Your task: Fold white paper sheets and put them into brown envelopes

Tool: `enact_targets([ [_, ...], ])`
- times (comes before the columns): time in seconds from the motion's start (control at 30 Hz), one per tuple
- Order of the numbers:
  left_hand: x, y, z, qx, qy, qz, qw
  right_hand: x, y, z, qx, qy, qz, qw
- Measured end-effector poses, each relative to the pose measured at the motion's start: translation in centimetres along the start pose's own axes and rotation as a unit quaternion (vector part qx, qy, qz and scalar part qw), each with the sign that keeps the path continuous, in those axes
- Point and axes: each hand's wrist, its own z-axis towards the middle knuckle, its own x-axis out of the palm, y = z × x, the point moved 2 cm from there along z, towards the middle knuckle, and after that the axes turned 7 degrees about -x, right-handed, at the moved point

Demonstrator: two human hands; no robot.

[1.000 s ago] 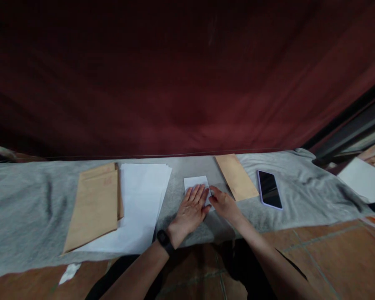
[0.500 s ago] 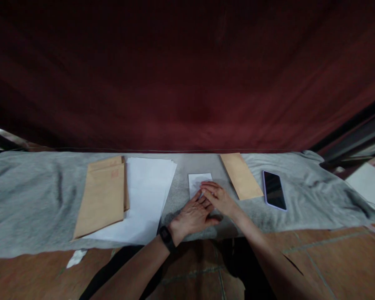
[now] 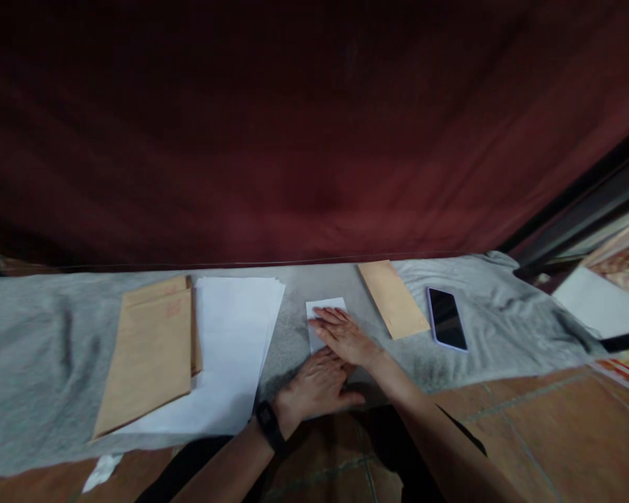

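Note:
A small folded white sheet of paper (image 3: 314, 339) lies flat on the grey cloth (image 3: 388, 356) in front of me. My right hand (image 3: 344, 337) rests palm down across its upper part, fingers stretched out and pointing left. Nearer to me, my left hand (image 3: 317, 384) lies flat over the paper's lower end, thumb out to the right, and the right hand partly overlaps its fingertips. Both hands are open and grip nothing. The paper's lower part is hidden beneath them. A black watch band (image 3: 271, 425) circles my left wrist.
On the left, brown envelopes (image 3: 149, 356) lie partly over a stack of white paper (image 3: 235, 342). A single brown envelope (image 3: 393, 297) and a phone with a purple edge (image 3: 447, 319) are on the right. A dark red curtain-like surface (image 3: 293, 175) rises behind; a white scrap (image 3: 102, 471) lies on the tiled floor.
My left hand has slid down the paper toward me. My right hand has come from the paper's right edge, over the left fingers, onto its upper part. The view has shifted slightly.

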Motion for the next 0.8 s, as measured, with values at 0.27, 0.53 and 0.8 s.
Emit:
enact_targets([
  [0.27,0.6,-1.0,-1.0,0.002,0.003,0.017,1.0,1.2,-0.2,1.3,0.044,-0.026,-0.062,0.997],
  [0.53,-1.2,-0.8,-1.2,0.045,-0.034,-0.008,0.998,0.0,-2.0,1.2,0.149,-0.106,-0.089,0.979],
  [0.8,-0.7,6.2,-0.8,-0.275,-0.273,-0.192,0.902,-1.7,-3.2,0.0,0.171,-0.119,-0.061,0.976],
])
